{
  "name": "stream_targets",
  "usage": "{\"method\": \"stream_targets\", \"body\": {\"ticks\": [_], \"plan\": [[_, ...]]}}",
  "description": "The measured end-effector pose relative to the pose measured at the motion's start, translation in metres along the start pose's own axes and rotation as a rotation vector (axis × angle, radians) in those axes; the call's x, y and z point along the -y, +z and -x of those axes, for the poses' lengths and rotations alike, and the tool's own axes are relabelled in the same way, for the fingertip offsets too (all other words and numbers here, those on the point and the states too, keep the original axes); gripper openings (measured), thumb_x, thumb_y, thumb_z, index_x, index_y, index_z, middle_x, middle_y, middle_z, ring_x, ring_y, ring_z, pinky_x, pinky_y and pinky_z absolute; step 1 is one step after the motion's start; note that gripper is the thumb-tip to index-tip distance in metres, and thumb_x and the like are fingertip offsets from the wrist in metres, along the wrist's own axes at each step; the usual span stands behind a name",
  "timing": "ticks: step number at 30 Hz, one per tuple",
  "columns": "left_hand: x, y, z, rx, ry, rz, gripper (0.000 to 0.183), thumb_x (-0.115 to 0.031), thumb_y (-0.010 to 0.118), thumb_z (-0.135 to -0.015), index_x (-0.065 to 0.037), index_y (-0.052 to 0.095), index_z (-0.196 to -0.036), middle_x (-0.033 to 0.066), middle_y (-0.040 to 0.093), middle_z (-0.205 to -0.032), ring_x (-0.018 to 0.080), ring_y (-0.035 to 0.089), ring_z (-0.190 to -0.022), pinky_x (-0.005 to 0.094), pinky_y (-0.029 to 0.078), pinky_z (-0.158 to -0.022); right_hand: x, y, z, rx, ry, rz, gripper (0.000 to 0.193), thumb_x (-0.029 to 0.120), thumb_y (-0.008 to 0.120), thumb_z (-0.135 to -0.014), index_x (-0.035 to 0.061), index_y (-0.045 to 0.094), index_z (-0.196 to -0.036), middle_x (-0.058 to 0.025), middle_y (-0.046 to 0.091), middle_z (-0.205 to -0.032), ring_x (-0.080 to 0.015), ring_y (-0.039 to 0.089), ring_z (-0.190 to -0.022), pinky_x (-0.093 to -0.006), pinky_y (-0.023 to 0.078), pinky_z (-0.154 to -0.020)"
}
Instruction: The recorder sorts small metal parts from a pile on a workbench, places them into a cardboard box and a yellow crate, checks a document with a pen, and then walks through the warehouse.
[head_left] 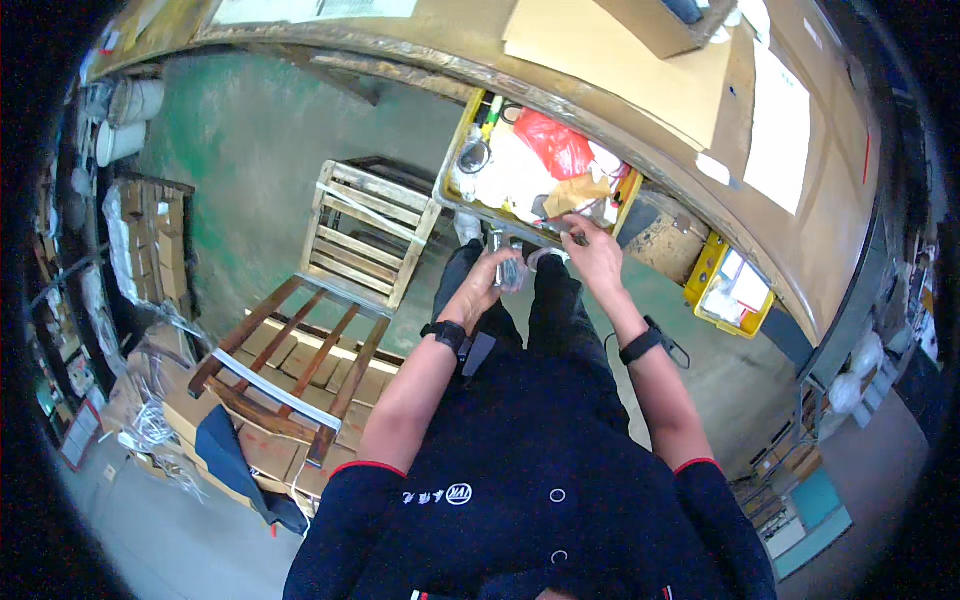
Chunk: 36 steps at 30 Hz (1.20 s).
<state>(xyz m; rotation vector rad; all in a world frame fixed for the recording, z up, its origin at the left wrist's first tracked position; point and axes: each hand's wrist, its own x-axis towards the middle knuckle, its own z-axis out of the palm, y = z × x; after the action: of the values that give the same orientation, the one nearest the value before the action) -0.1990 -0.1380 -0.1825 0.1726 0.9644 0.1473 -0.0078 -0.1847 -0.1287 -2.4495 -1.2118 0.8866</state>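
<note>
My left hand (484, 284) is closed around a clear, shiny object (512, 272) with a grey metallic-looking edge; its kind cannot be made out. It is held in front of an open yellow drawer (446, 180). My right hand (598, 258) is at the drawer's front edge, fingers bent and pressed together at a small dark thing (580, 239) too small to name. Inside the drawer lie a red plastic bag (556, 146), white papers (505, 180), a brown paper piece (578, 194) and a dark ring-shaped item (473, 156).
Above the drawer runs a worktop (460, 50) with cardboard sheets (620, 60). A second yellow drawer (708, 272) stands open at the right. To the left are a slatted wooden crate (365, 235), a brown wooden frame (290, 365) on cartons, and stacked boxes (170, 240).
</note>
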Motion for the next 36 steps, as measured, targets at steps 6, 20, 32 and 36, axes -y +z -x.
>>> {"method": "stream_targets", "body": {"ticks": [6,20,32,36], "plan": [[-0.011,-0.008,0.019,0.012,0.002,0.003,0.025,-0.018,0.064,-0.074,-0.011,0.051,-0.094,0.001,0.056,-0.075,0.012,0.056,-0.062,0.0269,0.046,-0.052,0.019,0.049,-0.026,0.094,-0.228,0.356,0.037,0.031,0.065,-0.074,0.0187,0.056,-0.108,-0.0072,0.064,-0.084,-0.0262,0.064,-0.075,-0.0374,0.051,-0.063],[-0.003,-0.013,0.015,-0.014,0.059,0.04,0.025,-0.016,0.064,-0.073,-0.009,0.051,-0.093,0.0028,0.057,-0.071,0.0133,0.057,-0.06,0.0268,0.047,-0.052,0.005,0.074,-0.067,0.391,-0.338,0.407,0.022,0.029,0.067,-0.069,0.0097,0.061,-0.076,-0.0092,0.063,-0.072,-0.0279,0.062,-0.07,-0.0396,0.047,-0.059],[0.008,0.005,0.018,-0.178,0.165,0.113,0.028,-0.019,0.064,-0.075,-0.009,0.049,-0.097,0.0024,0.056,-0.072,0.0137,0.057,-0.06,0.0278,0.046,-0.048,0.056,0.063,-0.071,0.118,-0.704,0.067,0.032,0.019,0.062,-0.074,0.0212,0.061,-0.106,-0.0065,0.064,-0.073,-0.0264,0.063,-0.067,-0.0385,0.049,-0.058],[0.005,0.011,0.022,-0.16,0.206,0.074,0.033,-0.019,0.062,-0.076,-0.009,0.048,-0.104,0.002,0.057,-0.075,0.014,0.057,-0.062,0.0279,0.046,-0.049,0.07,0.089,-0.09,0.144,-0.798,0.28,0.044,0.017,0.064,-0.072,0.0225,0.056,-0.114,-0.0076,0.063,-0.067,-0.0261,0.063,-0.064,-0.0409,0.047,-0.056]]}}
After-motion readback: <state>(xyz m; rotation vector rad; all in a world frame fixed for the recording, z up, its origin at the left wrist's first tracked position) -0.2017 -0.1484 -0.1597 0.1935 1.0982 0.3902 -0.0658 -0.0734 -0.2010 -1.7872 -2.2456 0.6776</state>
